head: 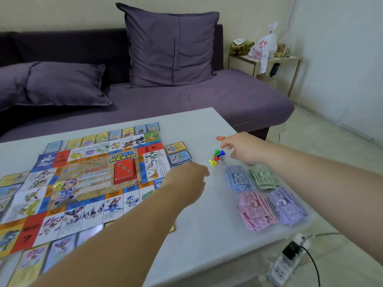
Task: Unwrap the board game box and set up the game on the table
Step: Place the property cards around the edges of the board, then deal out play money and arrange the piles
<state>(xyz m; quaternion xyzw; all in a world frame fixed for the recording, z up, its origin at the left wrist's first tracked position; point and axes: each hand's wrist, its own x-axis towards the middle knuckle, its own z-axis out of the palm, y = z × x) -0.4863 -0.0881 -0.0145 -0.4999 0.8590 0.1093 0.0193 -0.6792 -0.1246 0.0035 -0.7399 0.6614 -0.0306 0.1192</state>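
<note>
The colourful game board (87, 179) lies flat on the left half of the white table (203, 125). A red card deck (125, 170) sits on its middle, and property cards (178, 152) ring its edges. My left hand (186, 181) hovers palm down over the board's right edge, its fingers curled under and hidden. My right hand (242, 149) reaches past several coloured pawns (216, 156) and a white die (221, 160). Its straight fingertips are right beside a small orange piece (220, 138). Blue (238, 179), green (263, 177), pink (256, 210) and purple (287, 206) money stacks lie under my right forearm.
A purple sofa (186, 98) with two cushions runs behind the table. A side table (269, 61) with bags stands at the back right. A power strip with a black plug (290, 257) lies on the floor off the table's near right corner.
</note>
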